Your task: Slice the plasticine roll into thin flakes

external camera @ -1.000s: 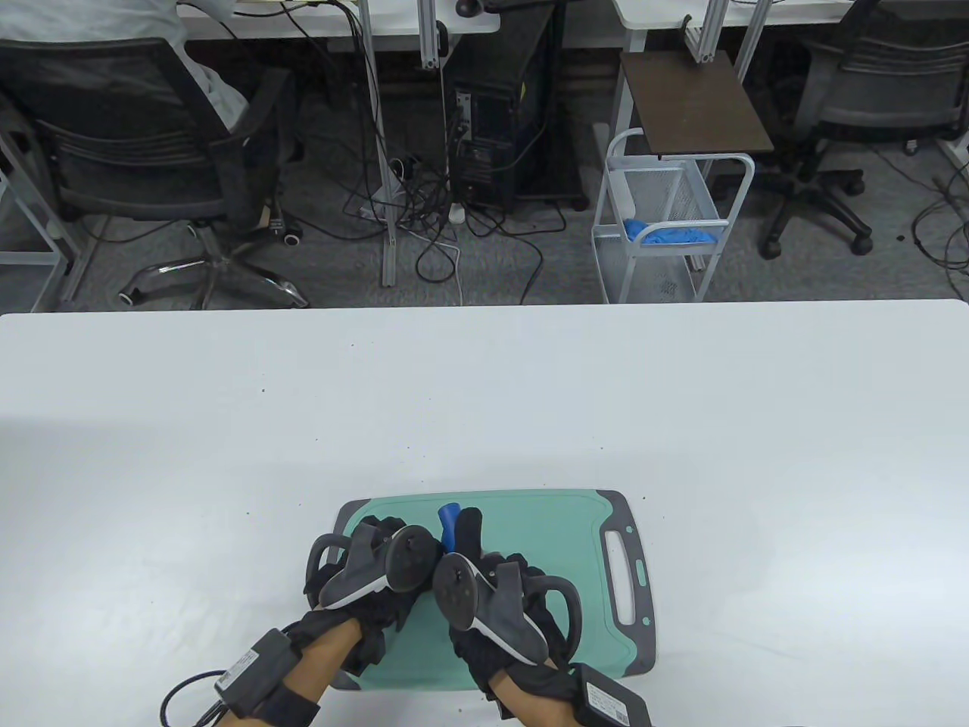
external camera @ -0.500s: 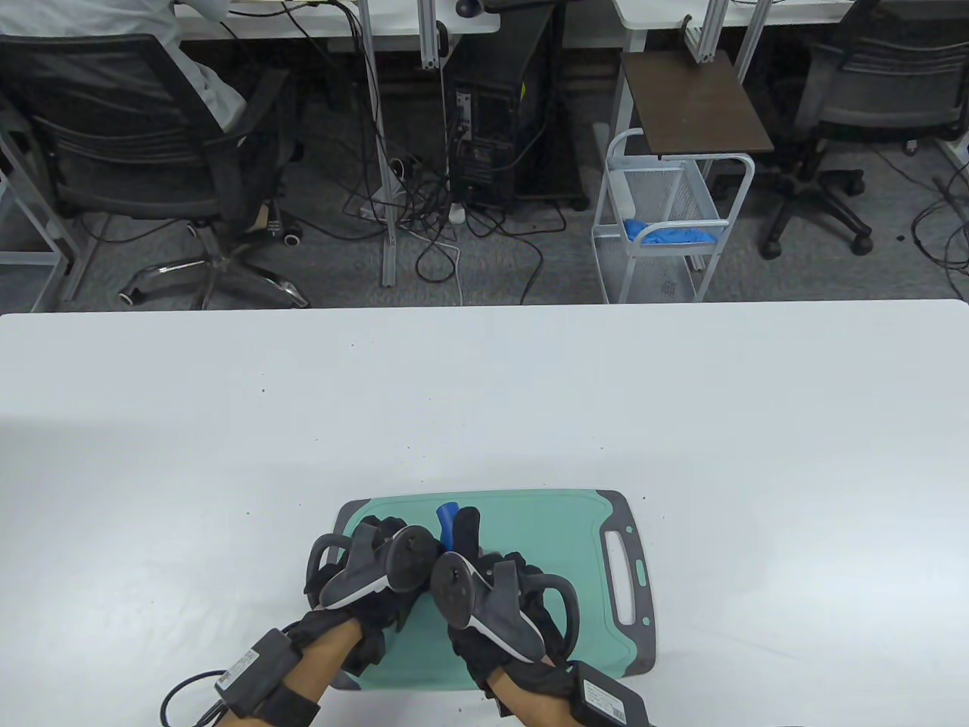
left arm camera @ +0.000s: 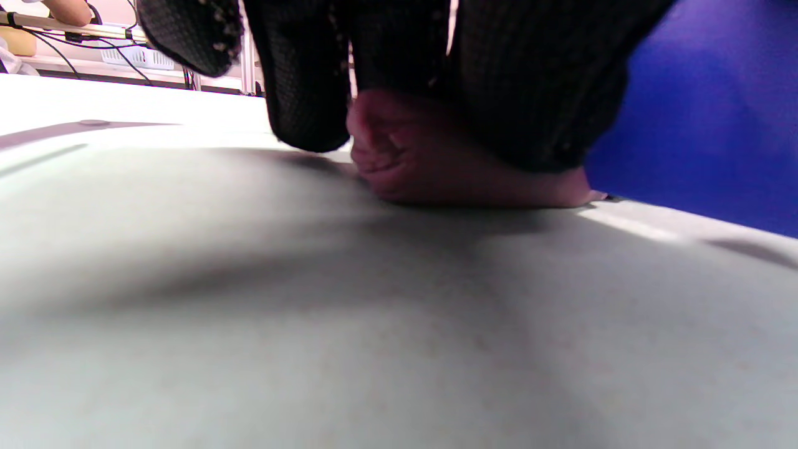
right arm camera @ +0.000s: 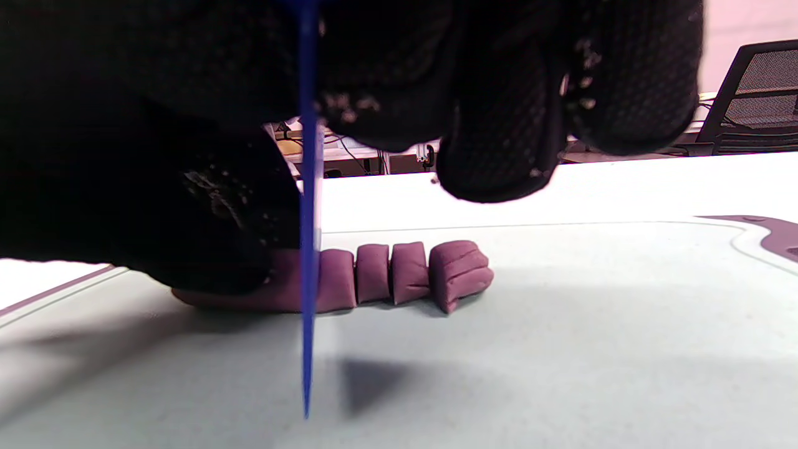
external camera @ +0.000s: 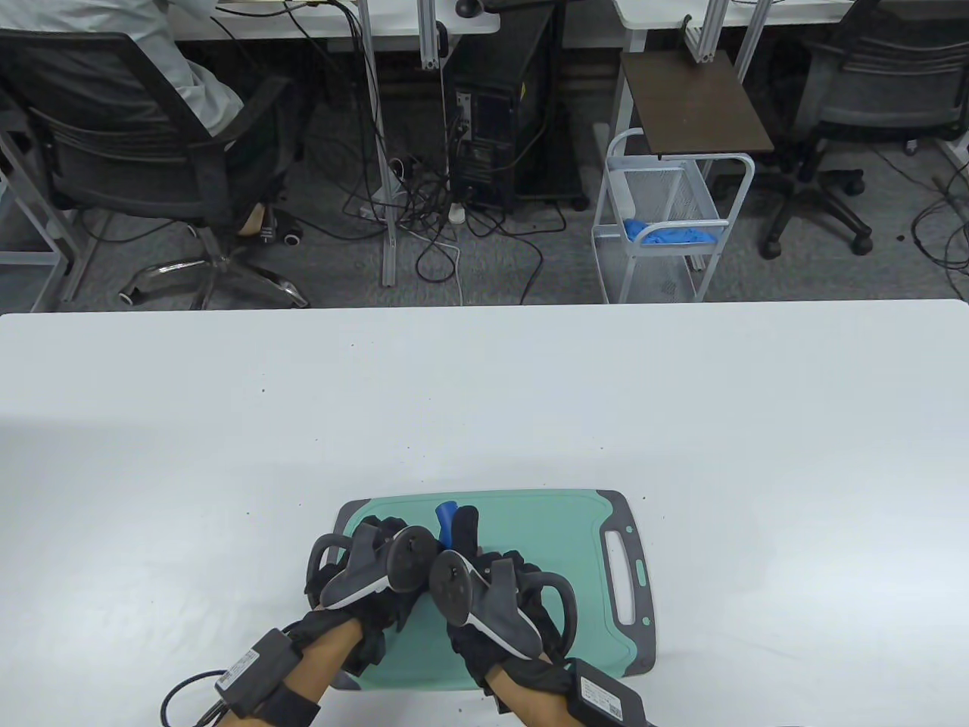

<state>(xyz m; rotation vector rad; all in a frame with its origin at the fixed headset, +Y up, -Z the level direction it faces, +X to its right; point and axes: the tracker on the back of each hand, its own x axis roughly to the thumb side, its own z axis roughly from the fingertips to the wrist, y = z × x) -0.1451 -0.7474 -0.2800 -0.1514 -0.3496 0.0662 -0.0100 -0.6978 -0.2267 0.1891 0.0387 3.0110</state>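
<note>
My left fingers point(left arm camera: 305, 93) press the purple plasticine roll point(right arm camera: 349, 280) onto the teal plastic cutting board point(external camera: 545, 530); my right hand point(external camera: 484, 606) grips the thin blue plastic knife point(right arm camera: 308, 249), blade standing upright in the roll beside cut pieces

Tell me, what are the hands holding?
Right hand grips the blue knife by its handle; left hand presses the purple roll's uncut end.
</note>
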